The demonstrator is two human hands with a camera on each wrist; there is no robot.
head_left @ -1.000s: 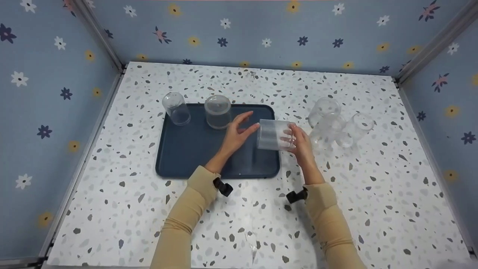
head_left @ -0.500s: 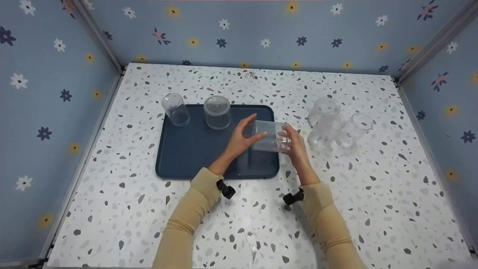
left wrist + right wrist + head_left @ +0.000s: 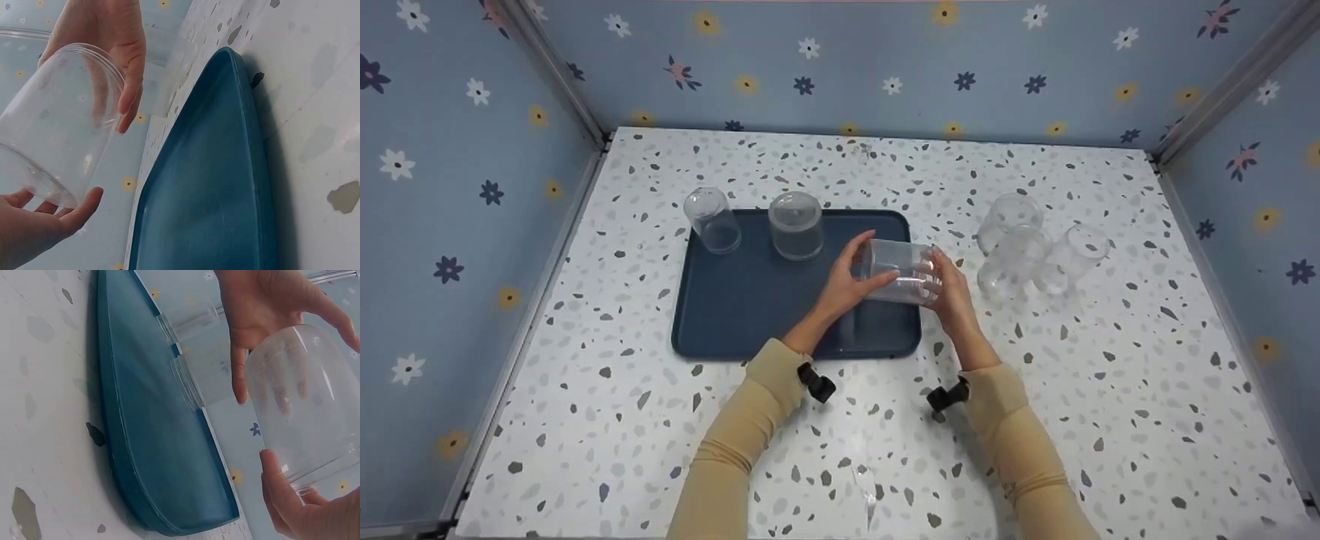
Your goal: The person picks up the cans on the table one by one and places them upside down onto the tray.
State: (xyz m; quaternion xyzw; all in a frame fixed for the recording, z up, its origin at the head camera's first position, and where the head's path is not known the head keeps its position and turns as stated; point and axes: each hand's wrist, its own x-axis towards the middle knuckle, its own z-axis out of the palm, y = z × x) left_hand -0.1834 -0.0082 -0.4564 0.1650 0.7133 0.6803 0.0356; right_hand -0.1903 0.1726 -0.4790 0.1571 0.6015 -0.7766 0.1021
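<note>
Over the right part of the dark blue tray (image 3: 765,307), both hands hold a clear jar (image 3: 894,256) lying sideways in the air. My right hand (image 3: 954,298) grips its mouth end; the threaded rim shows beside those fingers in the left wrist view. At the closed end, my left hand (image 3: 840,291) spans the jar with the thumb on the near side and fingers beyond. Two more clear jars stand mouth down along the tray's back edge, a narrow jar (image 3: 715,223) at the left corner and a wider jar (image 3: 797,229) beside it.
Several clear jars (image 3: 1072,259) stand close together on the speckled table (image 3: 1125,360), right of the tray. Flowered blue panels (image 3: 855,67) enclose the table at the back and both sides.
The left hand has moved right and closed around the jar's closed end. The jar and right hand have shifted slightly left, farther over the tray.
</note>
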